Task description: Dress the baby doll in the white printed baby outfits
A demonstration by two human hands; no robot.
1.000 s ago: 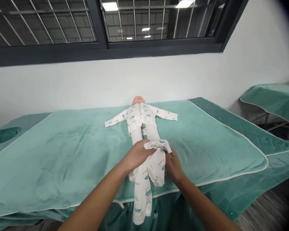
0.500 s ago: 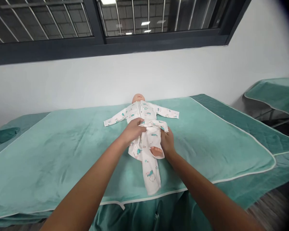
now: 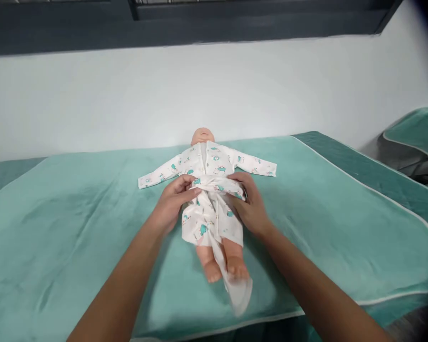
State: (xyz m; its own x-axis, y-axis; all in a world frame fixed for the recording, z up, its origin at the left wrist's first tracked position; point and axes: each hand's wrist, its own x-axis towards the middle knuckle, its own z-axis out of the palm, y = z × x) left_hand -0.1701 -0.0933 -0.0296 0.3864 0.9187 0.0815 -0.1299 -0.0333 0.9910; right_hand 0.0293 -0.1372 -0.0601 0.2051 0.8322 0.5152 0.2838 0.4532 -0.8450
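Note:
A baby doll (image 3: 202, 136) lies on its back in a white jacket (image 3: 219, 159) printed with small green figures, its sleeves spread wide. Matching printed trousers (image 3: 231, 223) cover its upper legs, with the bare lower legs and feet (image 3: 238, 266) sticking out below. The trousers' waist is bunched up at the jacket's hem. My left hand (image 3: 173, 199) pinches that bunched cloth on one side, and my right hand (image 3: 249, 202) grips it on the other, fingers partly hidden. Between the feet hangs a blurred white length of cloth (image 3: 239, 292).
A light green blanket (image 3: 92, 228) lies under the doll, over a darker green cover (image 3: 342, 156). Behind stands a white wall (image 3: 128, 95) below a dark window frame (image 3: 235, 23). Another green-covered surface (image 3: 417, 130) is at the far right.
Both hands have drawn the bunched trousers up the doll's legs to the jacket hem. The feet now show below the cloth. My view has tilted down and come closer.

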